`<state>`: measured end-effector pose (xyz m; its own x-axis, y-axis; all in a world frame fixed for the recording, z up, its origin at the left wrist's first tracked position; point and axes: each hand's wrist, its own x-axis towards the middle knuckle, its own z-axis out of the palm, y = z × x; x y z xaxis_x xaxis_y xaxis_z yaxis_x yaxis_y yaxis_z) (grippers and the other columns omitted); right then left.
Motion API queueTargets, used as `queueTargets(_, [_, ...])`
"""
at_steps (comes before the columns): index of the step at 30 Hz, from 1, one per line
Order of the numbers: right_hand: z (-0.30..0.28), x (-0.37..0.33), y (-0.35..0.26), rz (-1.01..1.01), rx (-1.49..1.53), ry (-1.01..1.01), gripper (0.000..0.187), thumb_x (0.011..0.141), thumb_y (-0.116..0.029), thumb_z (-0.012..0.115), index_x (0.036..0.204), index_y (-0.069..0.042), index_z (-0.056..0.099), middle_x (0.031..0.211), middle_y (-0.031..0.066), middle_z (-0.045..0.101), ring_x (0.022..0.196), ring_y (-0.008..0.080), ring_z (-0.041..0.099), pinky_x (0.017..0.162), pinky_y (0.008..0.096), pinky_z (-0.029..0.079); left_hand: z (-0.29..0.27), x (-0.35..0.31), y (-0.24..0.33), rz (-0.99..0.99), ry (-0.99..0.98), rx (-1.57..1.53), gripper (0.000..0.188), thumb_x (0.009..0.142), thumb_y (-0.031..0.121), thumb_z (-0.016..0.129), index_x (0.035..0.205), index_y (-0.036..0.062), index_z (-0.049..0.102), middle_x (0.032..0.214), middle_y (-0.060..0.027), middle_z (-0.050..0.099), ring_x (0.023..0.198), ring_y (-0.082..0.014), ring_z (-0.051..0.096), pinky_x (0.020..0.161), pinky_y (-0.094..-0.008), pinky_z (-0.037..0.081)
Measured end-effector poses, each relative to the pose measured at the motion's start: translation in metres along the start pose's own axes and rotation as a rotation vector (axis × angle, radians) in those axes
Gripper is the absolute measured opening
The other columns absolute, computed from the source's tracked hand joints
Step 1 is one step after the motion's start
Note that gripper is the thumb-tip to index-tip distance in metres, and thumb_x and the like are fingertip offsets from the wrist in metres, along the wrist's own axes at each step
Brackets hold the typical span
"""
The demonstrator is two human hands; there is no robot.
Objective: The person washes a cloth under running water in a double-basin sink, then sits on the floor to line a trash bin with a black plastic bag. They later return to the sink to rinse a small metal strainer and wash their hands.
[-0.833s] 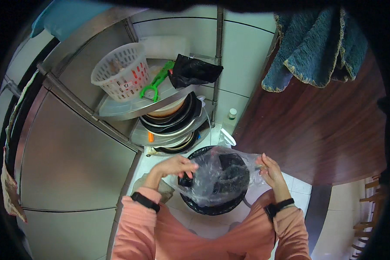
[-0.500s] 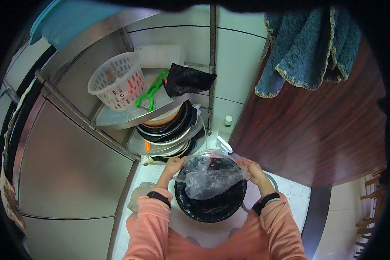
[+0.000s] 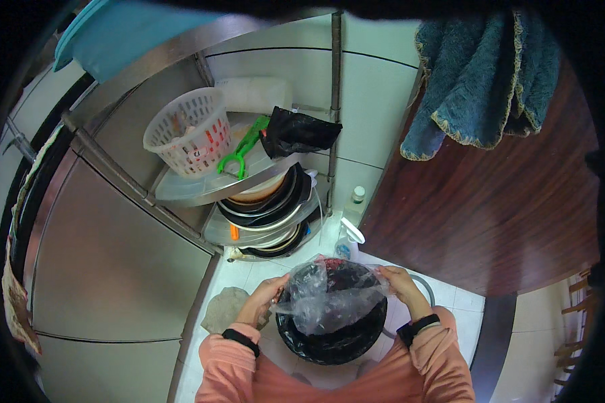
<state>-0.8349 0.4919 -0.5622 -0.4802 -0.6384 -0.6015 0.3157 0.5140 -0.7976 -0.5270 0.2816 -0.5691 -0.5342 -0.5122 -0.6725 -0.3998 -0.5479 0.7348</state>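
- Head view: a clear plastic bag [image 3: 329,299] is gripped by the closed fingers of the left hand [image 3: 267,297] and right hand [image 3: 398,282].
- A black bin [image 3: 333,336] is seen just below the fingers.

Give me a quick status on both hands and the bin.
Left hand and right hand each pinch the clear plastic bag. Bag spread over the black bin. Nothing in the way.

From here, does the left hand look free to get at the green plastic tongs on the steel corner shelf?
Probably not right now: the left hand grips the clear plastic bag over the black bin. The green plastic tongs lie uncovered on the steel corner shelf.
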Motion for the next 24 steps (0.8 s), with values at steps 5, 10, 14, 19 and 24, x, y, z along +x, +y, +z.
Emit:
queueTargets(5, [-0.003, -0.002, 0.01, 0.001, 0.018, -0.041, 0.03, 0.086, -0.032, 0.065, 0.09, -0.003, 0.067, 0.079, 0.0034, 0.064, 0.046, 0.0096, 0.042, 0.04, 0.0229, 0.03, -0.003, -0.041, -0.006, -0.072, -0.144, -0.063, 0.039, 0.085, 0.049, 0.062, 0.071, 0.0129, 0.054, 0.06, 0.0054, 0.047, 0.049, -0.0067, 0.037, 0.049, -0.0211, 0.029])
queueTargets(10, [-0.001, -0.004, 0.019, 0.071, -0.211, 0.076, 0.028, 0.081, -0.031, 0.071, 0.081, -0.004, 0.065, 0.069, 0.0014, 0.057, 0.046, 0.0104, 0.042, 0.039, 0.0233, 0.031, -0.021, -0.039, -0.033, -0.231, 0.095, 0.107, 0.042, 0.081, 0.05, 0.067, 0.073, 0.0108, 0.053, 0.069, 0.001, 0.05, 0.051, -0.008, 0.039, 0.045, -0.0222, 0.029])
queueTargets(14, [-0.01, -0.019, 0.03, 0.196, -0.232, 0.096, 0.025, 0.081, -0.028, 0.069, 0.084, -0.004, 0.063, 0.069, 0.0022, 0.054, 0.053, 0.0123, 0.048, 0.041, 0.0256, 0.036, -0.021, -0.049, -0.072, -0.388, 0.064, -0.184, 0.043, 0.082, 0.054, 0.063, 0.071, 0.0147, 0.05, 0.06, 0.0061, 0.044, 0.052, -0.0076, 0.042, 0.045, -0.0228, 0.037])
queueTargets(19, [-0.026, -0.033, 0.052, 0.394, -0.069, -0.015, 0.017, 0.086, -0.014, 0.056, 0.097, -0.002, 0.058, 0.085, 0.0112, 0.057, 0.063, 0.0222, 0.057, 0.049, 0.0308, 0.048, -0.018, -0.07, -0.113, -0.452, 0.081, -0.617, 0.015, 0.087, 0.013, 0.057, 0.075, 0.0117, 0.049, 0.064, 0.0035, 0.043, 0.053, -0.0103, 0.042, 0.053, -0.031, 0.046])
queueTargets(24, [-0.02, -0.035, 0.088, 0.685, 0.141, -0.158, 0.025, 0.087, -0.013, 0.043, 0.107, -0.004, 0.055, 0.099, 0.0139, 0.06, 0.088, 0.0296, 0.061, 0.071, 0.0493, 0.053, 0.002, -0.063, -0.119, -0.507, 0.066, -0.382, 0.018, 0.093, 0.02, 0.047, 0.1, 0.0105, 0.06, 0.091, -0.0032, 0.064, 0.078, -0.0175, 0.061, 0.071, -0.0389, 0.052])
